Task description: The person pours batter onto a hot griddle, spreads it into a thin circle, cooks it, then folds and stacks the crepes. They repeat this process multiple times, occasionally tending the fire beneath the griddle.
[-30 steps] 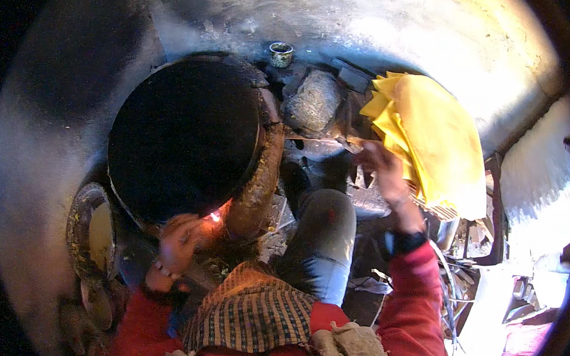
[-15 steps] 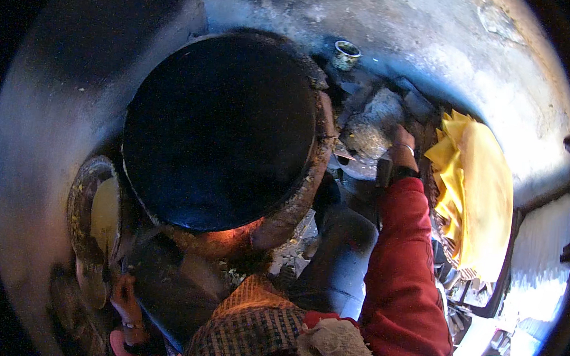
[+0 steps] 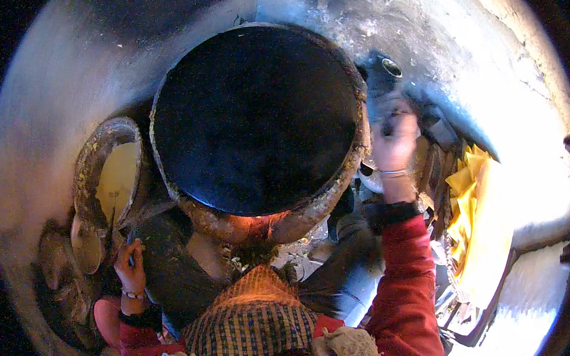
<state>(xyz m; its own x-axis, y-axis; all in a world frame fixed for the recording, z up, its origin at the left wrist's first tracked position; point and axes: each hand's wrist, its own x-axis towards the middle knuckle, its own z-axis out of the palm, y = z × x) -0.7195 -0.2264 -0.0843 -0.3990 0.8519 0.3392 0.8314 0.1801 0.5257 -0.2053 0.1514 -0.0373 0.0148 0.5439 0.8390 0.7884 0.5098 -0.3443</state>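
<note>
Reaching my right hand [image 3: 393,142] past the big round black iron griddle [image 3: 256,118], grip unclear from blur. Left hand [image 3: 131,266] pinches a thin stick low down; I'd keep sleeves off that hot rim.

A large round griddle [image 3: 256,118] fills the centre and upper middle of the frame. To its left, at mid-left, sits a bowl [image 3: 108,172] holding batter, with a smaller cup [image 3: 86,248] just below it. The left hand [image 3: 131,266] is in the lower left, just right of the cup and below the bowl. The right hand [image 3: 393,142] is raised at the griddle's right edge. Above it, at upper right, stands a small tin [image 3: 392,67]. A stack of sheets [image 3: 479,220] lies at the right edge, right of the forearm.
</note>
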